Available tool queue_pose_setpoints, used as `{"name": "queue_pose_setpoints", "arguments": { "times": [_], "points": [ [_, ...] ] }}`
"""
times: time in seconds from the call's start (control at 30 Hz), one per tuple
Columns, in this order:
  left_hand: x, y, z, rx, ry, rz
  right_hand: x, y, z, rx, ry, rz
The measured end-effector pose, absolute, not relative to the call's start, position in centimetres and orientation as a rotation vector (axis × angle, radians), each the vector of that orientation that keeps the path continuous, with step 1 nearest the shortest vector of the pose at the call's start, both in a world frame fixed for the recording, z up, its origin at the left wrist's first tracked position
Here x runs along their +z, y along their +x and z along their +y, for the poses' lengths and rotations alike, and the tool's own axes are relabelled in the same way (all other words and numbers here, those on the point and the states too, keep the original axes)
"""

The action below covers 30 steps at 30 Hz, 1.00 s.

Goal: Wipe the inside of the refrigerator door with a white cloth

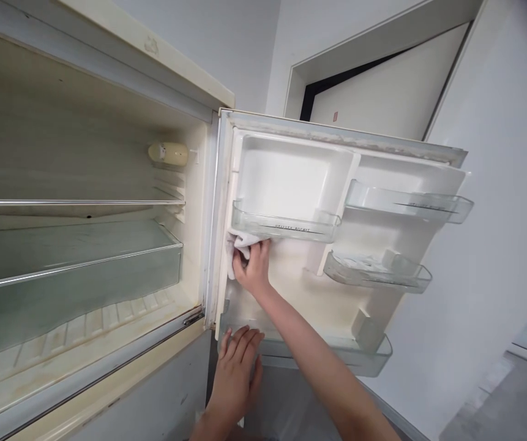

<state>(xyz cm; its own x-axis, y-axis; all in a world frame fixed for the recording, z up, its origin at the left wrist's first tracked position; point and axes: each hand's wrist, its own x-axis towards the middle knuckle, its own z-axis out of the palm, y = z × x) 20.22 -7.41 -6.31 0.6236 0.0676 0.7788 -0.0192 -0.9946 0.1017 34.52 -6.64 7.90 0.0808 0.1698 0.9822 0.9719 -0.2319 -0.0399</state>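
My right hand (253,266) is closed on a white cloth (238,248) and presses it against the inner liner of the open fridge door (300,288), just under the upper left clear door bin (286,225). My left hand (238,373) lies flat with fingers stretched out on the lower edge of the door, by the bottom clear bin (359,358).
The fridge compartment (74,184) stands open at left, with a glass shelf (74,263), a wire shelf edge and a lamp housing (168,153). Two more clear bins (410,207) (377,272) hang on the door's right side. A white wall and doorway lie behind.
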Motion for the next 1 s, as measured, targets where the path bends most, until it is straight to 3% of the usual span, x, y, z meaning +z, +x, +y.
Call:
{"name": "queue_pose_setpoints", "arguments": {
  "times": [0.23, 0.57, 0.8, 1.0],
  "points": [
    [-6.0, 20.4, -7.5, 1.357, 2.724, 0.037, 5.2, 34.8, -5.8, -1.256, -1.610, -1.308],
    [-5.9, 20.6, -7.9, 1.320, 2.599, 0.077, 1.8, 35.9, -10.6, -1.425, -2.083, -1.814],
    [-6.3, 20.5, -7.3, 1.290, 2.747, 0.035, 6.8, 35.8, -10.3, -1.518, -2.139, -1.270],
    [-6.3, 20.7, -7.1, 1.398, 2.735, 0.055, 6.3, 37.0, -12.1, -1.450, -2.146, -1.101]
  ]
}}
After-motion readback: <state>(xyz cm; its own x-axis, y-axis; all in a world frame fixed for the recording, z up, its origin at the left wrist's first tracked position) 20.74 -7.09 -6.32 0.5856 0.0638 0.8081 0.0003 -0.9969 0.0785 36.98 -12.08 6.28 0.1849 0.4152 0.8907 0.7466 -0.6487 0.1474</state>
